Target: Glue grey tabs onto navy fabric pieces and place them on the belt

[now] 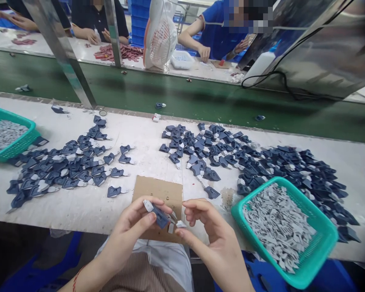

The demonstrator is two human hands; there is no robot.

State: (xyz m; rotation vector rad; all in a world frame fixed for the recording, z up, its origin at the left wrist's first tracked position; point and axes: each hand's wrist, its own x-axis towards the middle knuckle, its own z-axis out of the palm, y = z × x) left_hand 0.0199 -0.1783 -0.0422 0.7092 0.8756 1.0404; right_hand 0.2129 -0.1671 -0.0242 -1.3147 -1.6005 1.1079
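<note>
My left hand (126, 229) pinches a dark blue plastic part (160, 218) between thumb and fingers. A light grey tip sits on its upper end, and thin prongs stick out of its lower right end. Beside those prongs, my right hand (215, 229) holds a small light grey plastic piece (181, 224) at the tip of its thumb; its other fingers curl above, a little apart from the piece. Whether the piece touches the prongs I cannot tell. Under both hands lies a brown cardboard sheet (156, 187) at the table's near edge.
Dark blue parts lie heaped at left (56, 170) and right (280, 162). A green basket (330, 239) of grey pieces stands near right; another green basket (10, 152) is far left. Beyond the white table (142, 138) runs a green belt (134, 93) with scattered parts. Co-workers sit across it.
</note>
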